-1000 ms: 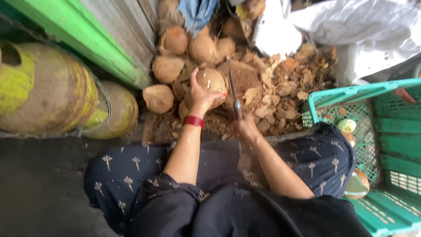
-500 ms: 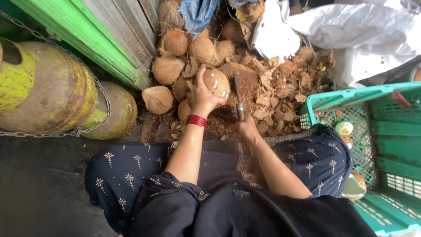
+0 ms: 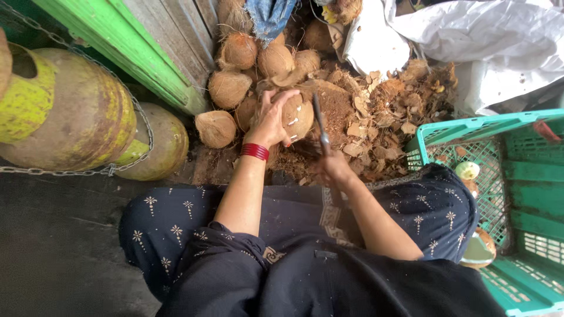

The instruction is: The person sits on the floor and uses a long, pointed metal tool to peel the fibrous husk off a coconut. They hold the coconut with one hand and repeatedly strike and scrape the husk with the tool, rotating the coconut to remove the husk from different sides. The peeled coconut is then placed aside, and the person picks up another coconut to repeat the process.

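I sit on the ground over a pile of husk. My left hand (image 3: pixel 271 118), with red bangles at the wrist, grips a brown coconut (image 3: pixel 301 115) from its left side and top, holding it against the husk heap. My right hand (image 3: pixel 333 168) is closed around the handle of a long metal blade (image 3: pixel 319 122), which points away from me and lies along the coconut's right side. Several more whole coconuts (image 3: pixel 239 51) are stacked just beyond and to the left.
Torn husk pieces (image 3: pixel 382 111) cover the ground to the right. A green plastic crate (image 3: pixel 517 194) stands at my right knee with peeled pieces inside. Rusty yellow gas cylinders (image 3: pixel 76 117) lie chained at left beside a green wooden frame (image 3: pixel 135 47). White sacking (image 3: pixel 487 41) lies behind.
The left hand has turned the coconut slightly and holds it closer to the blade; the right hand has shifted the blade a little along the coconut's side.
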`<action>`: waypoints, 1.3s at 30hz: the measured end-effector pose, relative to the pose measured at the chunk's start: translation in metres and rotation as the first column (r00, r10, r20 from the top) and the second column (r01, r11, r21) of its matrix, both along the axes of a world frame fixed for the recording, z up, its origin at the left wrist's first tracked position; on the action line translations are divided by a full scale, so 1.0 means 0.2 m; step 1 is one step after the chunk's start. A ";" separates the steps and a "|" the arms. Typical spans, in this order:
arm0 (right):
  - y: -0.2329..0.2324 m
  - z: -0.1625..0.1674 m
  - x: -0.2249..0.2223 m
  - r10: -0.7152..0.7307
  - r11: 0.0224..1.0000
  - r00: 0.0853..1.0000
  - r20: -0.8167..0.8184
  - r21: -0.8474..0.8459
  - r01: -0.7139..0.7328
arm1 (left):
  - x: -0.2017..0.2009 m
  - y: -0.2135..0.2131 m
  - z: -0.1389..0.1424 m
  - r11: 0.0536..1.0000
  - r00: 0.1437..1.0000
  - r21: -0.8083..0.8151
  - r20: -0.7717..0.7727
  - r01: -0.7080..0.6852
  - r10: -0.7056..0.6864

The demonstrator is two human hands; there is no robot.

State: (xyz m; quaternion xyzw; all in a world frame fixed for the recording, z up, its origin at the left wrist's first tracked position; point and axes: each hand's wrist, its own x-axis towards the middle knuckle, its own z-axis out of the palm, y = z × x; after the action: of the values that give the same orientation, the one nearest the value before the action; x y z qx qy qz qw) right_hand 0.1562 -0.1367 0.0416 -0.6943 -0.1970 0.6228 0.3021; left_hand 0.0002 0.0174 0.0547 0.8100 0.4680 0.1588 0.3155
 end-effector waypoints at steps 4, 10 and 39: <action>-0.05 -0.09 0.03 0.036 0.997 0.995 0.090 0.062 -0.041 | -0.01 -0.02 -0.04 0.993 0.996 -0.086 -0.013 -0.084 0.083; -0.05 0.25 -0.04 0.010 0.994 0.991 0.133 0.105 -0.024 | 0.01 -0.06 -0.07 0.946 0.939 -0.140 0.145 -0.294 0.313; 0.07 0.04 -0.03 -0.019 0.982 1.000 0.019 0.186 0.015 | -0.07 0.16 0.11 0.962 0.992 -0.243 -0.043 -0.126 0.119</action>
State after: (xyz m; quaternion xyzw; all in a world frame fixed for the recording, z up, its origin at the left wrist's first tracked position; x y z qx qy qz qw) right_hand 0.1503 -0.1236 0.0494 -0.6712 -0.2515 0.5919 0.3687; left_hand -0.0138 0.0484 0.0769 0.7366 0.5375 0.1077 0.3962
